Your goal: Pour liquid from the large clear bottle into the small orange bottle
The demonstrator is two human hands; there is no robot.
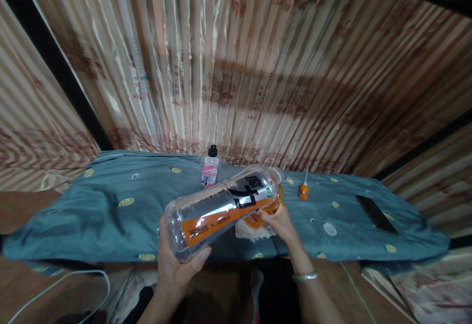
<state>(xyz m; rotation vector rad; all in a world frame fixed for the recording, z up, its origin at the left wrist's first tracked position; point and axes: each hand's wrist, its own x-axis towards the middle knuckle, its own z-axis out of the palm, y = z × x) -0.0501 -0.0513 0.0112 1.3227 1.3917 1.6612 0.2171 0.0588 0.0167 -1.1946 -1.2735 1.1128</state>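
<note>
Clear plastic, seemingly empty, the large bottle (221, 206) lies tilted in the air above the near edge of the tabletop (92, 216); likely light, smooth and easily dented, best held at base and neck. Left hand (177, 265) fingers wrap its base; right hand (280, 223) fingers close near the open mouth. Its orange-and-black label bears print too blurred to read. Behind stand a small pink-labelled bottle (210, 169), an orange cap (303, 191) and a phone (376, 213).

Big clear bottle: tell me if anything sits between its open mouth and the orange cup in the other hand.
Nothing visible. The left hand tips the big clear bottle so its mouth reaches the orange cup that the right hand holds.
</note>
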